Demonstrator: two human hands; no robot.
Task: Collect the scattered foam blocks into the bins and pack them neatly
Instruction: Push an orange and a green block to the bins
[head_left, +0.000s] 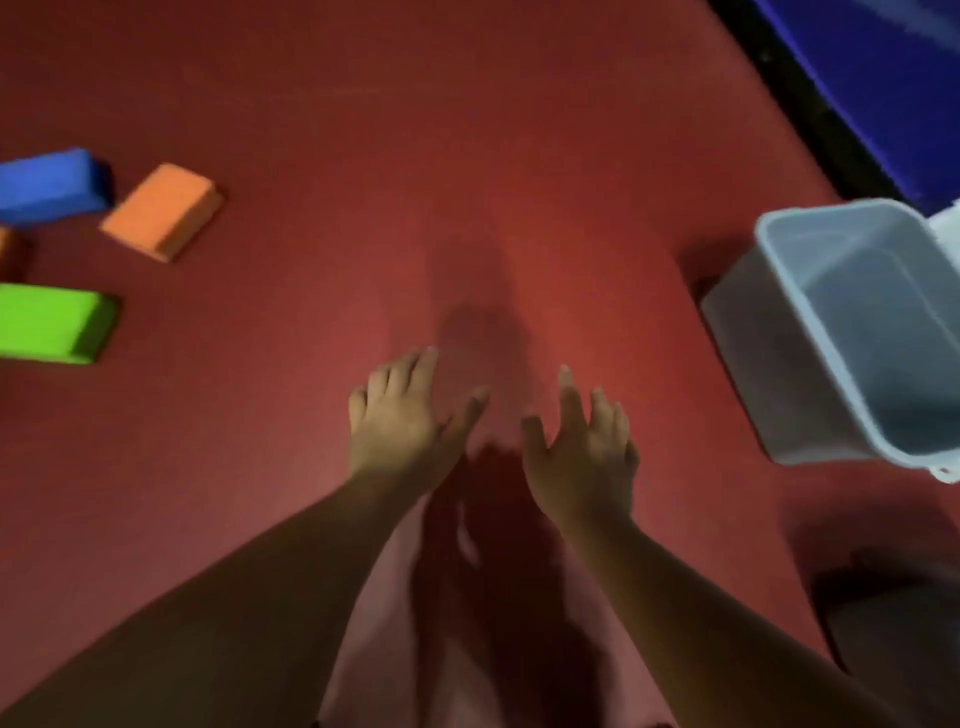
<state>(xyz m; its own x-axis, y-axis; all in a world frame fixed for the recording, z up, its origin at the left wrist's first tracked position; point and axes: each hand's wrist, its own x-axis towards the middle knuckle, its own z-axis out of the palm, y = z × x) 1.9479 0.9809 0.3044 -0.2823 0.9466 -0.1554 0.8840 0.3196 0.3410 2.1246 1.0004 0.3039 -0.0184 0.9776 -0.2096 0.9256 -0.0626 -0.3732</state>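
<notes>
- Head camera, looking down, blurred: the left hand (410, 421) and right hand (582, 447) reach forward side by side over a red padded floor mat (467, 156). Both have their fingers spread and relaxed and hold nothing.
- The foam blocks lie well to the left of the hands and a little ahead, so the left hand is nearer to them.
- The closest is an orange rectangular foam block (161, 210). It lies flat, with its long axis running diagonally.
- Beyond it a blue foam block (49, 184) and a bright green foam block (49, 322) are cut off by the left edge.
- A pale grey plastic bin (857, 332) stands to the right, nearer the right hand, and looks empty.
- Only bare mat lies between the hands and the blocks.
</notes>
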